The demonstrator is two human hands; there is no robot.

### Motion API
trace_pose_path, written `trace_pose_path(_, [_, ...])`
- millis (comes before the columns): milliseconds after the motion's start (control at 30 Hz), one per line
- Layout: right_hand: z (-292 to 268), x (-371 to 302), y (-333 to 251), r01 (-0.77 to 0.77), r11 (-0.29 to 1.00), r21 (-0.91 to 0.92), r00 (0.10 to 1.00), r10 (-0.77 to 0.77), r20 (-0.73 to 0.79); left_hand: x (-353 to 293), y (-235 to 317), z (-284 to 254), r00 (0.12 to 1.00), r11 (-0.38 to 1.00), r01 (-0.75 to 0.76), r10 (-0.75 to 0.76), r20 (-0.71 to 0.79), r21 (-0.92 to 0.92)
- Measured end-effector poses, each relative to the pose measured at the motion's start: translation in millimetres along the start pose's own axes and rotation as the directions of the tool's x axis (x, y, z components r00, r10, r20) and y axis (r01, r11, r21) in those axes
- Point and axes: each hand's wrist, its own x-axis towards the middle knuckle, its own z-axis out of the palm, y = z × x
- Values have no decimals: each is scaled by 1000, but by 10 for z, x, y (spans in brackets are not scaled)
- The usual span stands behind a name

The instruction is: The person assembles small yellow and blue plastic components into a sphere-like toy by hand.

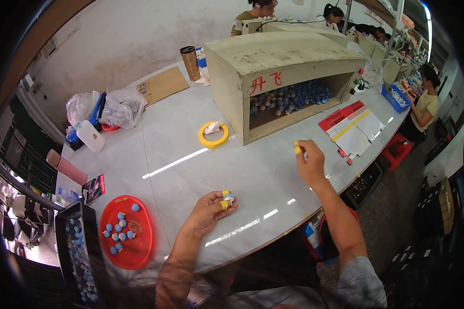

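Note:
My left hand [203, 213] is closed above the grey table, pinching a small blue-and-white figurine [229, 198] between taped fingertips. Yellow tape wraps its thumb and a finger. Farther right, my right hand [312, 164] is raised over the table in front of the box, with its fingers curled together and yellow tape on a fingertip. Whether anything small sits in that pinch cannot be made out. A red round plate [142, 252] left of my left hand carries several small blue round pieces [122, 223].
A beige open-fronted box [226, 90] holds many blue pieces [288, 99]. A yellow ring [203, 142] with white tissue lies beside it. Black tray [62, 252], pink bottle [67, 167], plastic bags [122, 107], cardboard [165, 85], brown tumbler [191, 64] and papers [353, 135] stand around. Other people sit beyond.

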Motion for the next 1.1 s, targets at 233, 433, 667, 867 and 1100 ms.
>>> trace_pose_path(233, [1255,899,525,2,909,-417,885,193,425,4,-44,-49,1000,1000,-5,5,11,-1])
trace_pose_path(433, [1493,1164,465,-226,892,-392,875,363,321,13,-69,-33,998,996,-63,64,13,-55])
trace_pose_path(667, [1237,622,440,-195,945,-262,954,245,174,117,-73,-88,966,968,-233,220,-132,-93])
trace_pose_path(867, [1421,1065,390,-153,830,-536,818,411,403,88,-58,-125,965,971,-228,215,-153,-75])
trace_pose_path(1100, [1535,1216,572,-223,805,-550,824,457,335,108,-93,-24,973,976,-199,186,-135,-90])
